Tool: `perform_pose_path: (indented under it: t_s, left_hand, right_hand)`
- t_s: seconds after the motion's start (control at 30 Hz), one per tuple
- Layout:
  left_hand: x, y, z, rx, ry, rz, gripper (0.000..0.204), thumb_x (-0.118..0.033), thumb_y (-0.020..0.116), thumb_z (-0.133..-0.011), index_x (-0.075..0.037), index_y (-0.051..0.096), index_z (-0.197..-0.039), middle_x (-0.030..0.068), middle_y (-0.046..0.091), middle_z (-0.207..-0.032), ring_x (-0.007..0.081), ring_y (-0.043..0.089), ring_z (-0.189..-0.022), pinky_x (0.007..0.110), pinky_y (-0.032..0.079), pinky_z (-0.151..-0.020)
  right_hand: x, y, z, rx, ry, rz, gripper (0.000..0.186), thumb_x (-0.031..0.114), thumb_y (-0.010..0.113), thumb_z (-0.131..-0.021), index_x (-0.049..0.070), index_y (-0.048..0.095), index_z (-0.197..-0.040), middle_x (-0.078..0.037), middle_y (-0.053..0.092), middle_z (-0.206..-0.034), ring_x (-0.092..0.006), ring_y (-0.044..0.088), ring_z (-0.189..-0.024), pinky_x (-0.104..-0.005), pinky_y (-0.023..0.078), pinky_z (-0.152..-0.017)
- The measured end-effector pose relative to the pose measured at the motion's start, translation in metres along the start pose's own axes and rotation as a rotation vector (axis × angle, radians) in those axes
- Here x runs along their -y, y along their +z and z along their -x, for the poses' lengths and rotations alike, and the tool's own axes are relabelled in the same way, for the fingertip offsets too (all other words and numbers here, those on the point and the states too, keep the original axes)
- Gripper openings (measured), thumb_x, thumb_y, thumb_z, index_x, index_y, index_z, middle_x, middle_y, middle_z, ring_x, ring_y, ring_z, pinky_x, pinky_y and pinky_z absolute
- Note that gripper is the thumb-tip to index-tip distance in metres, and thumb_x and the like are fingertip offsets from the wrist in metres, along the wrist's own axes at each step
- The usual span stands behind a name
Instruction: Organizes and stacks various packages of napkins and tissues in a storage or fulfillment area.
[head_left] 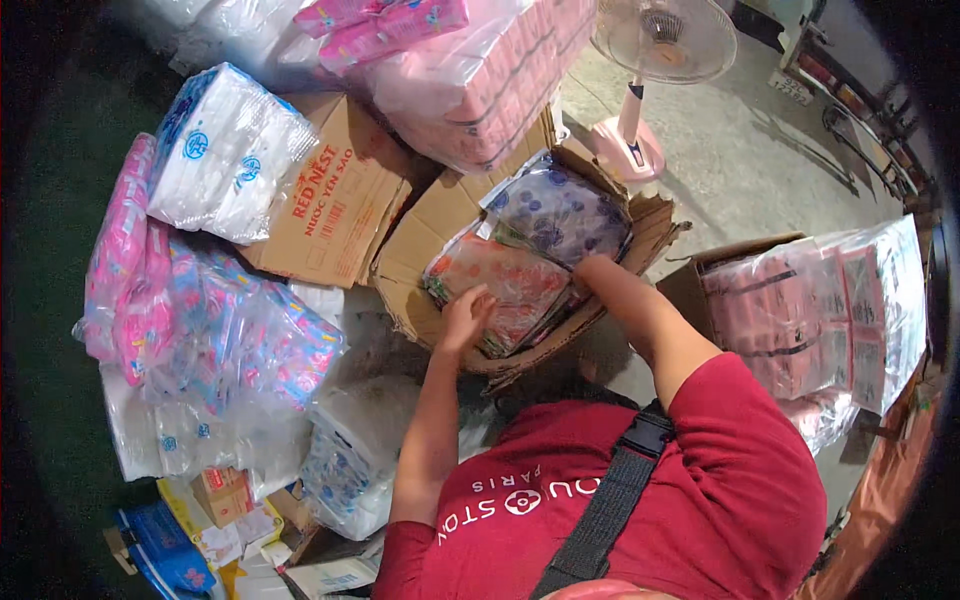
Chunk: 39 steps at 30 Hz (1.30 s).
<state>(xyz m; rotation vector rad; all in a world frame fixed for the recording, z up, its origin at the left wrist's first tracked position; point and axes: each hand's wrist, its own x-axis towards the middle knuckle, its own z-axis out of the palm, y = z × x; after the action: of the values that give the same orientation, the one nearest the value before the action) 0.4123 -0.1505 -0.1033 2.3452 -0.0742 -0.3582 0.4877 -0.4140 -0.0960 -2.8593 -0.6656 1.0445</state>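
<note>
An open, worn cardboard box [408,255] stands in front of me with flat plastic-wrapped packets in it. On the left lies a clear packet with an orange-red pattern [500,280]; behind it to the right is one with dark blue round patterns [565,210]. My left hand [466,316] is over the near left edge of the orange-red packet, its fingers loosely bent and apart, with nothing visible in them. Reaching in at the right, my right hand [594,268] dips between the packets and the box wall. Its fingers are hidden there.
Wrapped pink packs [500,85] tower behind the box. To the left are a closed brown carton [335,200], white bagged packs [225,150] and pink-blue packs [240,320]. A pink fan [628,145] stands beyond; another carton of pink packs [780,320] sits right.
</note>
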Motion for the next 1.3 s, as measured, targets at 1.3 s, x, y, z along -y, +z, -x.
perform_pose_path:
  t_s: [1.3]
  left_hand:
    - [-0.068,-0.159,0.155,-0.253,0.58,1.153,0.061,-0.015,0.075,-0.068,-0.003,0.049,-0.121,0.0047,0.057,-0.114,0.0188,0.053,-0.105,0.035,0.04,-0.092]
  right_hand:
    - [0.08,-0.192,0.188,-0.858,-0.943,-1.607,0.018,-0.006,0.043,-0.074,0.004,0.053,-0.086,0.001,0.052,-0.081,-0.0046,0.043,-0.066,-0.0184,0.032,-0.058]
